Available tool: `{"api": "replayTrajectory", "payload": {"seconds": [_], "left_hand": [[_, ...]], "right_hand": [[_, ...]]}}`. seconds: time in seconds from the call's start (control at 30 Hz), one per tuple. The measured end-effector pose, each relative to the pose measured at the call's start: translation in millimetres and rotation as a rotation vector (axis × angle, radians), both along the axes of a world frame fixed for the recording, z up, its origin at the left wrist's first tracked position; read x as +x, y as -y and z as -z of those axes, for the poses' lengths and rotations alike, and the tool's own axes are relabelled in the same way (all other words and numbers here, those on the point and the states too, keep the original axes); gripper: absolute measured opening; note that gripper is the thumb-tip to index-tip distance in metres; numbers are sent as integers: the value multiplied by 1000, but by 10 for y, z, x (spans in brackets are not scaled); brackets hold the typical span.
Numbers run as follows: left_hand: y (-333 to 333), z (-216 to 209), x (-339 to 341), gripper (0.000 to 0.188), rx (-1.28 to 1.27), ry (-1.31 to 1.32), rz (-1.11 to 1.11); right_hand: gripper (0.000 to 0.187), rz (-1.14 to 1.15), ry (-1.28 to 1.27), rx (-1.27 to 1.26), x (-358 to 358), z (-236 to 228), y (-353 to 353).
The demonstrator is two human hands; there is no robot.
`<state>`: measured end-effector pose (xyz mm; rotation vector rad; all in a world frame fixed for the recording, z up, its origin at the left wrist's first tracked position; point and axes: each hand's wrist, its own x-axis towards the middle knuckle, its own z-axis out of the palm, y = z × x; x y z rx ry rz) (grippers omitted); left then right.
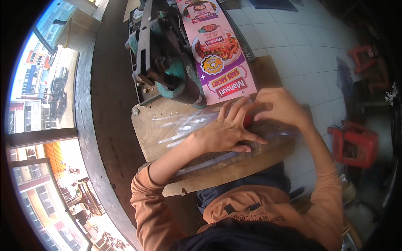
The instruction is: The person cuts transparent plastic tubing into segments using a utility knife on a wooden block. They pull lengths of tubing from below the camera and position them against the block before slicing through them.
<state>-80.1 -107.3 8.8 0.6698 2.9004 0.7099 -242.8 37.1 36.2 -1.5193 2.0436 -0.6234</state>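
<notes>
At the far left, a window [37, 138] looks down on a street and buildings, and a dark ledge [104, 125] runs alongside it. Next comes the wooden tabletop [146, 134], a worn board with a heavy dark-and-green metal press [167, 62] bolted at its far end.

Clear plastic tubes [184, 125] lie scattered across the board just left of the hands, some under them. The left hand [224, 131] lies flat with its fingers [234, 111] spread wide, pressing down on the tubes and holding nothing closed. The right hand [282, 108] meets it, its fingers curled narrowly over a small red thing [248, 120] between the two hands; what that is cannot be told.

The step looks like gathering or sorting the tubes. The next move would seem to call for a fine pinch, as the tubes are thin and could roll.

A pink-and-purple printed banner [217, 54] lies beside the press, crowding the far edge. On the right, a red plastic stool [356, 142] stands on the tiled floor [293, 42], well apart.
</notes>
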Motion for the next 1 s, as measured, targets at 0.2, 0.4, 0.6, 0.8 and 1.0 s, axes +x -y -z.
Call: {"api": "replayTrajectory", "payload": {"seconds": [0.2, 0.4, 0.6, 0.8, 1.0], "left_hand": [[-8, -30, -16, 38, -31, -35, 9], [-29, -80, -71, 42, -99, -76, 15], [-18, -76, 5, 42, -84, -103, -9], [-66, -45, -32, 42, -137, -150, 8], [-20, -56, 73, 43, -223, -196, -14]], "right_hand": [[22, -81, -1, -102, 54, 164, -117], [22, -198, -7, 8, 151, 219, -22], [26, -234, 88, -28, 238, 273, 120], [33, -142, 65, 14, 155, 240, -40], [15, 163, 36, -19, 181, -163, -362]]}}
